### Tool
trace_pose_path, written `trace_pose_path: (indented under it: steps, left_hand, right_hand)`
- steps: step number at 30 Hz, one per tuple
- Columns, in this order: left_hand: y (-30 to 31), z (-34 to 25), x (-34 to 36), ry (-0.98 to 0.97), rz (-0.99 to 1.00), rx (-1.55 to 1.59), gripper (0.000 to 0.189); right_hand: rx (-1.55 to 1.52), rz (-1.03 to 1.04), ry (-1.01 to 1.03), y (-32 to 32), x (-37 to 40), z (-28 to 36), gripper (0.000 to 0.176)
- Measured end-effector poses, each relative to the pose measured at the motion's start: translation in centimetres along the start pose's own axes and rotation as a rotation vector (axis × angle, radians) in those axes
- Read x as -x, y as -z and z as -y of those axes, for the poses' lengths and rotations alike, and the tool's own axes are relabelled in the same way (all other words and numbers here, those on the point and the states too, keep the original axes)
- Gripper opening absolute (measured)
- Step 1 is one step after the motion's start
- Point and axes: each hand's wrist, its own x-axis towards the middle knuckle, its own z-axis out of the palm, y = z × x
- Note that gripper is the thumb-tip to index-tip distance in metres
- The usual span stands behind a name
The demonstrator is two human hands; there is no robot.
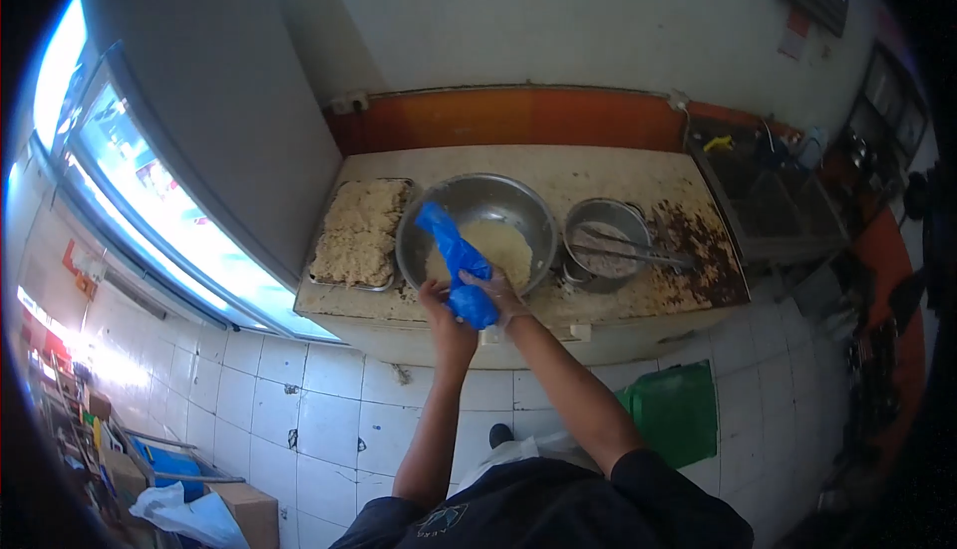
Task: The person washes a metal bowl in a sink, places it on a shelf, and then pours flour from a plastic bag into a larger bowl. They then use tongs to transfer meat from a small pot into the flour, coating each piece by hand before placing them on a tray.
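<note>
Both my hands meet at the front edge of a worn counter [618,175], holding one blue plastic glove [454,250]. My left hand [436,300] grips its lower left side and my right hand [498,292] its cuff end. The glove's free end reaches up over a large steel bowl [503,195] holding pale dough or batter. A metal tray [361,233] heaped with light crumbly food lies left of the bowl.
A smaller steel pot [610,230] with tongs laid across it stands right of the bowl. A refrigerator [214,150] is at the left, a sink area [773,200] at the right. A green bin [678,411] and cardboard boxes [249,511] sit on the tiled floor.
</note>
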Motion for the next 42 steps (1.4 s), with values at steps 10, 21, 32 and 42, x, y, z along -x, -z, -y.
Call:
trace_pose_path:
  steps: [10,21,32,42]
  left_hand:
    - [3.0,7.9,20.7,0.171,0.627,-0.233,0.017]
    - [12.8,24.7,38.9,1.095,1.182,-0.369,0.015]
    - [2.9,15.5,26.6,1.276,0.548,0.184,0.025]
    - [0.3,13.4,-1.3,1.036,-0.149,0.448,0.058]
  right_hand:
    - [0.059,-0.323,-0.042,15.6,19.8,-0.7,0.033]
    - [0.008,-1.055,-0.241,37.2,39.6,-10.1,0.037]
    - [1.219,-1.331,0.040,40.6,35.9,2.1,0.031]
    - [2.223,-0.678,0.248,14.0,13.5,25.5,0.055]
